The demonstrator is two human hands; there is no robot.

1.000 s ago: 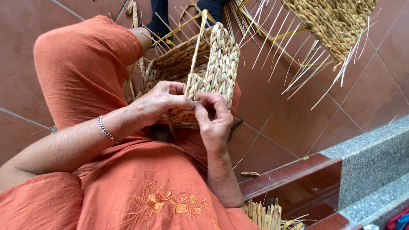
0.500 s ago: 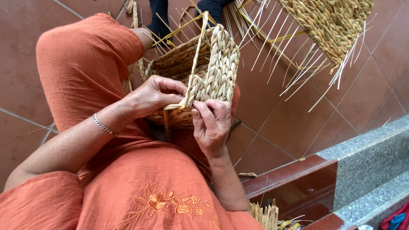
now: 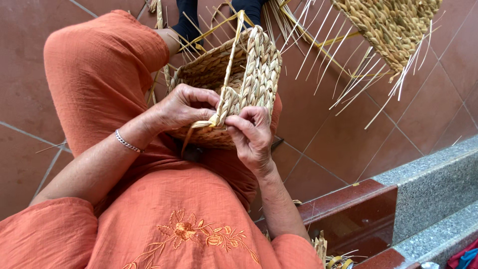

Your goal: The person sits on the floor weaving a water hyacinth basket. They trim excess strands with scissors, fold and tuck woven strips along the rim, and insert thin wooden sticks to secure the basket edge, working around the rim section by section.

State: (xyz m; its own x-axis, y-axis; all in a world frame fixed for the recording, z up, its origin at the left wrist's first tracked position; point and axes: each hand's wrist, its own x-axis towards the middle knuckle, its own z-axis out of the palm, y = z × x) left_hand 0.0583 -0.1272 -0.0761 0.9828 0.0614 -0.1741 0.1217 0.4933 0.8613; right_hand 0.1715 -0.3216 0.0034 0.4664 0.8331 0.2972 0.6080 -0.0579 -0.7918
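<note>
Left hand (image 3: pixel 184 107), with a silver bracelet (image 3: pixel 128 143) at the wrist, curls over the near edge of the half-woven straw basket (image 3: pixel 234 84), fingers closed on the plaited strand (image 3: pixel 215 121). The basket rests tilted on the orange-clad lap, loose stakes sticking up from its rim. Right hand (image 3: pixel 251 137) pinches that same strand just beside the left. Further right, a second woven piece (image 3: pixel 388 27) lies on the red tiles (image 3: pixel 323 134).

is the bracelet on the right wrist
No, the bracelet sits on the wrist of the left hand, while the right hand has a bare wrist.
</note>
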